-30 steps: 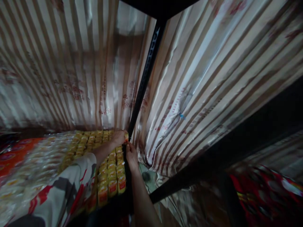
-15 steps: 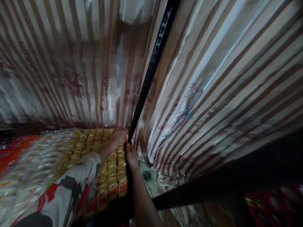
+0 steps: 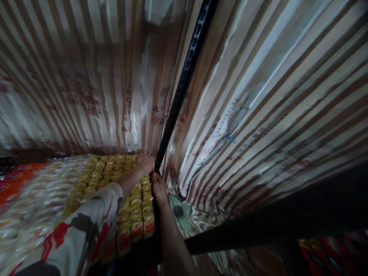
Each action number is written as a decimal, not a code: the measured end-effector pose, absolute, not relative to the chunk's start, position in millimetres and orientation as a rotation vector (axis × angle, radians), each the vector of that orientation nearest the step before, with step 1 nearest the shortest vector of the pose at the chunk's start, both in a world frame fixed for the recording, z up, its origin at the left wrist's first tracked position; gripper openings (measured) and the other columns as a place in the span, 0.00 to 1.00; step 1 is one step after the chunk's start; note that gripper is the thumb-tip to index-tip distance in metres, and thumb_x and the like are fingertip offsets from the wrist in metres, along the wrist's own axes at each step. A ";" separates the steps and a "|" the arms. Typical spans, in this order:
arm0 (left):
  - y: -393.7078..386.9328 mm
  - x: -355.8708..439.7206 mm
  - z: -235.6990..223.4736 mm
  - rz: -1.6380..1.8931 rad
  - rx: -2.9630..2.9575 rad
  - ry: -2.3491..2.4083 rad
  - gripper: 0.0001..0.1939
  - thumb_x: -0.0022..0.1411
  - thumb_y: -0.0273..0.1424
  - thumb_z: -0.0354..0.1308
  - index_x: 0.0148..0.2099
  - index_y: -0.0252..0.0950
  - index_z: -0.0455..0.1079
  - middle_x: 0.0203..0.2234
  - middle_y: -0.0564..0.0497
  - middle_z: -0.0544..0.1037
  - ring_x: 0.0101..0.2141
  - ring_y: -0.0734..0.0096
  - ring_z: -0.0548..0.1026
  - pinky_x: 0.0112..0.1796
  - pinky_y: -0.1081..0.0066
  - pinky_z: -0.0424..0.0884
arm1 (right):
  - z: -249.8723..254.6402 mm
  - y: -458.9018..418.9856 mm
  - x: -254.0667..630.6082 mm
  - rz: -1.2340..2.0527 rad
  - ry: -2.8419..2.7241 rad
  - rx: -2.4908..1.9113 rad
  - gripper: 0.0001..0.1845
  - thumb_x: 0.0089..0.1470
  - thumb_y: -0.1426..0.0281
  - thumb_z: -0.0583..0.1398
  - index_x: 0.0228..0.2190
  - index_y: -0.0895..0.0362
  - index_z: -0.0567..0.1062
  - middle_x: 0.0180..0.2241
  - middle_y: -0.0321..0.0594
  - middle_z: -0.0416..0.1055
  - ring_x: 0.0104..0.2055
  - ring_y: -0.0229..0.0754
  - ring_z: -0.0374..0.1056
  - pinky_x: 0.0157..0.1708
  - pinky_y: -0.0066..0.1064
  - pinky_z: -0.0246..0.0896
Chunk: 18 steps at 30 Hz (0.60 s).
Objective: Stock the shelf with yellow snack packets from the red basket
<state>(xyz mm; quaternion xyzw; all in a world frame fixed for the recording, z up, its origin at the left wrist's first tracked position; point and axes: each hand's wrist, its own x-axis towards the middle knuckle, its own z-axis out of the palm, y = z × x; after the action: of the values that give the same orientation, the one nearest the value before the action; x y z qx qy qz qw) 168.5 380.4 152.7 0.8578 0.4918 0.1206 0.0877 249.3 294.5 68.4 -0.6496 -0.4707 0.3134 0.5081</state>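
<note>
Rows of small yellow wrapped packets (image 3: 136, 199) stand tightly side by side on a shelf. At the far right corner of these rows is my left hand (image 3: 146, 162), its fingers curled down beside a black post. My right hand (image 3: 159, 188) comes up along the right edge of the packets, thumb and fingers closed close to the post's foot. A sliver of a small yellow packet (image 3: 153, 166) shows between the fingertips of both hands; most of it is hidden. The black slotted post (image 3: 184, 84) rises just beyond my hands.
Striped plastic sheeting (image 3: 115, 76) hangs behind and to the right. Clear-wrapped packs (image 3: 54, 184) and an orange box or pack (image 3: 21, 180) lie to the left. A dark beam (image 3: 258, 226) crosses at lower right, with red packs (image 3: 336, 253) below it.
My left hand has shifted slightly up and its fingers lie a little flatter over the corner packets. My right hand stays almost where it was, beside the post.
</note>
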 end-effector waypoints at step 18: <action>356.5 156.8 161.3 0.710 2.479 1.458 0.18 0.51 0.24 0.49 0.44 0.34 0.70 0.45 0.44 0.71 0.50 0.60 0.63 0.52 0.64 0.60 | 90.1 285.5 245.3 0.641 -1.105 -1.549 0.20 0.53 0.64 0.51 0.43 0.59 0.72 0.45 0.45 0.70 0.49 0.44 0.63 0.52 0.36 0.54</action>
<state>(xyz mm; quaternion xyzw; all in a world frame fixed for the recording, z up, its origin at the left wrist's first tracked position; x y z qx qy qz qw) 156.8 356.5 161.3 0.8335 0.4902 0.2387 0.0898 245.3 285.5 90.1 -0.6509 -0.4642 0.2691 0.5370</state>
